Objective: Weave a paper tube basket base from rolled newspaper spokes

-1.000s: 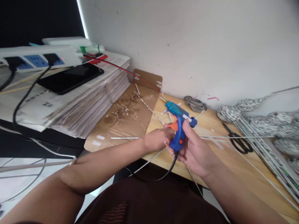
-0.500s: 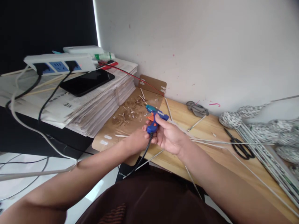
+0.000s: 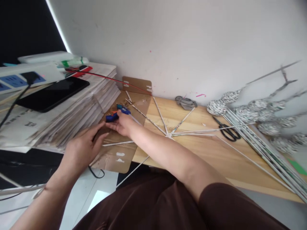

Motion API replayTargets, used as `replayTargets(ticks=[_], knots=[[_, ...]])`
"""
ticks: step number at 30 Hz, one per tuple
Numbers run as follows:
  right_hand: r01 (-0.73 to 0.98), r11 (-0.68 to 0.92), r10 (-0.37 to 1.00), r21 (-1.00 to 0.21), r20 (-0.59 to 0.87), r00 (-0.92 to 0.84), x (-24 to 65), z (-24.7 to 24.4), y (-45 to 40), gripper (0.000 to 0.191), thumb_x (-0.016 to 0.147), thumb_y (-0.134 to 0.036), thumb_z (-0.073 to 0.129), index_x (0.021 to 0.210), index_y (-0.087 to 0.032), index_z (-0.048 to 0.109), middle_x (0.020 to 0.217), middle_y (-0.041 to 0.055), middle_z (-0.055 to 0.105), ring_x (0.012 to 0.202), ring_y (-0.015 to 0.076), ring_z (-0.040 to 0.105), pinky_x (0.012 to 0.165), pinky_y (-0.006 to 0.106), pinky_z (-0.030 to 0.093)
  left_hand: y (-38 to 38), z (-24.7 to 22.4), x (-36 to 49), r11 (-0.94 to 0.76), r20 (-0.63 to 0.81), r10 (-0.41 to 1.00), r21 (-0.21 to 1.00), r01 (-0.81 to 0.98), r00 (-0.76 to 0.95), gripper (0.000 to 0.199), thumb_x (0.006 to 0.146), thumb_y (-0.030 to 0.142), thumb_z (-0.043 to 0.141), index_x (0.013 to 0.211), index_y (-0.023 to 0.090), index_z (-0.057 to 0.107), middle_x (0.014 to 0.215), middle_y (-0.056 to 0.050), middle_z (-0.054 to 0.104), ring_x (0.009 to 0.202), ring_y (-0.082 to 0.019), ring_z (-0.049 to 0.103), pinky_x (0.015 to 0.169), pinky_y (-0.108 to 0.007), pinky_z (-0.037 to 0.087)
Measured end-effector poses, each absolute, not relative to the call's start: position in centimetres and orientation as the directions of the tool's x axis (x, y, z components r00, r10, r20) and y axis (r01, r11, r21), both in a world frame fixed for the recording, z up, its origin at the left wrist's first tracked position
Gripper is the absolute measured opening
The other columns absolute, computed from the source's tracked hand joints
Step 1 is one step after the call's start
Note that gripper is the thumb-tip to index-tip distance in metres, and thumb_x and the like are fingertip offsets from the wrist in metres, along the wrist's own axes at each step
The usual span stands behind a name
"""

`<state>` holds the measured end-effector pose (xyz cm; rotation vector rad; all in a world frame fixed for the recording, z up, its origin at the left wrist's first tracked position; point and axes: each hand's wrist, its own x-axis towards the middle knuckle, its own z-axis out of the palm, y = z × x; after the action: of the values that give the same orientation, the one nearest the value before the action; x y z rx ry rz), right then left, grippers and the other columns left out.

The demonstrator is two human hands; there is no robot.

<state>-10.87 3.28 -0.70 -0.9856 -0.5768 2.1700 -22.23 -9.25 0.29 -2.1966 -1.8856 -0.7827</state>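
My right hand [image 3: 122,124] is closed around a blue hot glue gun [image 3: 112,117], low over the brown cardboard [image 3: 112,161]. The gun's teal nozzle points toward the back of the cardboard. Close by, my left hand [image 3: 80,148] has its fingers stretched toward the gun's handle, thumb apart from them. A dark gap shows between thumb and fingers; whether the cord runs through it is unclear. Right of my hands, thin rolled-paper sticks [image 3: 159,115] meet in a star shape on the wooden table [image 3: 199,159].
At the left, a tall paper stack [image 3: 96,105] bears a black phone [image 3: 56,94] and a white power strip [image 3: 48,72]. Black scissors [image 3: 227,131], a bundle of paper rods [image 3: 259,153], woven paper gourd shapes [image 3: 217,107] and a grey lump [image 3: 185,102] lie along the wall.
The glue gun has moved left and down toward the cardboard in my right hand. My left hand has come away from beneath the gun to its left. The view has shifted rightward.
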Motion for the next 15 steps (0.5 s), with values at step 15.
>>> replayTargets(ticks=[15], knots=[[0.055, -0.425, 0.238, -0.904, -0.17, -0.956, 8.6, 9.4, -11.4, 0.047, 0.077, -0.061, 0.065, 0.064, -0.016, 0.063, 0.073, 0.0029, 0.064, 0.07, 0.0127, 0.062, 0.069, 0.022, 0.051, -7.6, -0.9, -16.7, -0.368, 0.474, 0.848, 0.207, 0.906, 0.236, 0.017, 0.089, 0.032, 0.058, 0.078, 0.021, 0.062, 0.08, -0.004, 0.067, 0.084, -0.024, 0.063, 0.081, -0.04, 0.052]])
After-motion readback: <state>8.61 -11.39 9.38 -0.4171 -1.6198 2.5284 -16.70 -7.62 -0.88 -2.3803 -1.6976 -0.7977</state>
